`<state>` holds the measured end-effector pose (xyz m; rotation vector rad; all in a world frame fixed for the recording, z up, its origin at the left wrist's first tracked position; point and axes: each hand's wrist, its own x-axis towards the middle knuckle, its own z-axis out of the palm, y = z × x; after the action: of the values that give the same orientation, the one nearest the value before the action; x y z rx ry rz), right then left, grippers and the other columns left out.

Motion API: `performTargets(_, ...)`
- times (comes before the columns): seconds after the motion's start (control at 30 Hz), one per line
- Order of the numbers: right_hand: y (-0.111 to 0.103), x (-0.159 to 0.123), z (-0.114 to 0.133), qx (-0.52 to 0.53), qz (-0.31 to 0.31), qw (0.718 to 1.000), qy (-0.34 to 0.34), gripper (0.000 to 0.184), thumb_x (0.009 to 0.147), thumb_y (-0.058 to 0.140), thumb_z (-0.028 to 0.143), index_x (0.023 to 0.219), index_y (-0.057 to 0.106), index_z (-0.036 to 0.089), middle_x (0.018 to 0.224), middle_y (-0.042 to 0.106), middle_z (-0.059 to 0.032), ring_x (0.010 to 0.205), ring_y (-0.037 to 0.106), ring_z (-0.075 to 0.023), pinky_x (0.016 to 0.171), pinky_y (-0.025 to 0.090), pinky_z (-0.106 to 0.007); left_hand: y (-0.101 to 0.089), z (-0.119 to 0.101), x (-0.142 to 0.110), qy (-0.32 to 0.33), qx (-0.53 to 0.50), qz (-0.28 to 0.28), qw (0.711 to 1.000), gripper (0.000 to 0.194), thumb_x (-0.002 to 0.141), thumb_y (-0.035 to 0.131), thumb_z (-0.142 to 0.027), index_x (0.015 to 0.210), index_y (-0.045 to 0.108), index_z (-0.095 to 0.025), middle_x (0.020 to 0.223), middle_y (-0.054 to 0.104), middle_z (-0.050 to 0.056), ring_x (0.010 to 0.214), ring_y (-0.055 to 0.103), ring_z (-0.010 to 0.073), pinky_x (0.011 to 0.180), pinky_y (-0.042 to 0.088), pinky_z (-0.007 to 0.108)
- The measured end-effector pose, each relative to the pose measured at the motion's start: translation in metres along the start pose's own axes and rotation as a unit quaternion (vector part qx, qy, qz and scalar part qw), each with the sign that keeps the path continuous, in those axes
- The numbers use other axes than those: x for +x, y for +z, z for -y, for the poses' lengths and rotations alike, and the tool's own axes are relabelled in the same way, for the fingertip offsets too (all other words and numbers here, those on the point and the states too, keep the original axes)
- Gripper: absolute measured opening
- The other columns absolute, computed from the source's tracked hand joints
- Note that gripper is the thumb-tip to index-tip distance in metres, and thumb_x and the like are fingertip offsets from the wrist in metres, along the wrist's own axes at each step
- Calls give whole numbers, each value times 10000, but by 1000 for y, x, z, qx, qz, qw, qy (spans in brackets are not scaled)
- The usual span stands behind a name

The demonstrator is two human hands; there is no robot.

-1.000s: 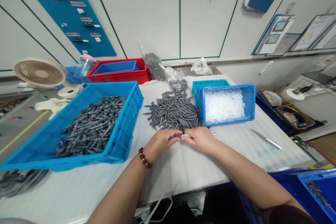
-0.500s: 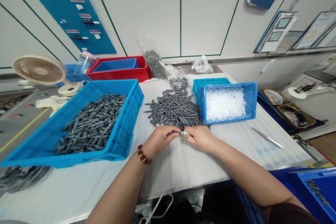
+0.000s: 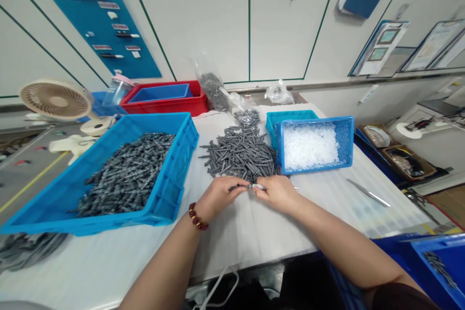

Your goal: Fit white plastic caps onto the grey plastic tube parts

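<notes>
My left hand (image 3: 221, 196) pinches a slim dark grey ribbed part (image 3: 238, 187) between thumb and fingers. My right hand (image 3: 278, 193) is closed on a small white sleeve-like piece (image 3: 258, 186), which meets the right end of the grey part. Beyond the right hand's knuckles a thin metal tip (image 3: 297, 187) shows; whether that hand holds it cannot be seen. Just behind both hands lies a loose pile of similar dark grey parts (image 3: 241, 152). A tilted blue bin (image 3: 317, 170) of small clear-white pieces (image 3: 308, 145) stands to the right of the pile.
A large blue crate (image 3: 181, 155) of grey parts fills the left side. Pointed metal tweezers (image 3: 368, 193) lie on the right. At the back are a red bin (image 3: 199, 101), bagged parts (image 3: 214, 89) and a teal bin (image 3: 290, 115). A fan (image 3: 56, 99) stands far left.
Both hands stay together in nearly the same place, still holding the grey part and white piece. The view has shifted slightly.
</notes>
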<state>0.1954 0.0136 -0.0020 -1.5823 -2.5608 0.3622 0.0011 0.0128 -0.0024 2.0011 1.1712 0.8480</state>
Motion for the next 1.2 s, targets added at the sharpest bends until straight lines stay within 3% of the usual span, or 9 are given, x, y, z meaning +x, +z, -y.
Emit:
performTargets(0.1,-1,1,-1,11,-5,1000,11,289,904,422,400,791,593,196,721,635,-26,657,548,-153,528,188,-254,-7,-4,2,-101,-157,-61,981,170,710,616,-302,824,642,-177,677,635,1,423,424,63,445,376,196)
performTargets(0.27,1,2,-3,51,-15,999,-2,198,921,402,295,864,557,186,802,628,-25,697,548,-148,565,242,-243,-20,-1,6,-202,-428,-173,864,319,665,617,-381,637,368,-185,555,405,-72,393,297,29,345,168,131)
performTargets(0.33,3,3,-5,66,-21,998,-13,197,931,390,285,888,552,182,834,624,-29,730,556,-153,591,274,-239,-20,6,7,-223,-368,-158,889,350,675,615,-387,626,329,-192,543,424,-68,397,339,41,357,220,139)
performTargets(0.47,8,5,-9,105,-37,993,-41,213,946,379,307,991,558,202,920,625,-28,829,570,-161,654,326,-232,-10,18,7,-191,15,-94,977,93,718,588,-215,708,503,-179,600,540,-16,522,496,110,516,402,216)
performTargets(0.67,9,3,-8,119,-31,991,-50,219,937,373,270,1050,549,207,949,624,-30,850,566,-162,678,332,-233,3,18,8,-149,366,35,918,114,806,500,-192,835,605,-159,877,617,79,784,582,177,699,435,260)
performTargets(0.77,6,2,-6,103,-20,993,-49,189,926,378,239,955,559,191,867,618,-24,772,553,-151,625,294,-231,0,13,6,-151,342,12,927,100,783,486,-167,812,582,-161,800,610,52,733,569,165,670,422,249)
performTargets(0.9,5,3,-7,105,-13,994,-40,187,923,393,254,859,553,184,781,596,-7,675,510,-128,566,236,-230,-5,7,4,-144,124,-77,979,116,766,462,-227,807,553,-169,686,582,0,589,503,128,582,395,229)
performTargets(1.03,3,3,-9,119,-15,992,-39,191,923,394,251,846,553,179,759,578,-4,652,478,-117,558,218,-224,-6,2,4,-168,-92,-47,980,276,769,477,-379,887,564,-145,651,574,-7,452,397,86,448,326,204)
performTargets(1.2,-1,2,-8,124,-1,992,-29,200,922,401,258,833,557,171,750,571,-8,655,472,-119,561,219,-222,-6,-1,3,-169,-127,-47,976,361,766,495,-424,923,617,-123,479,460,-49,422,374,81,437,301,195)
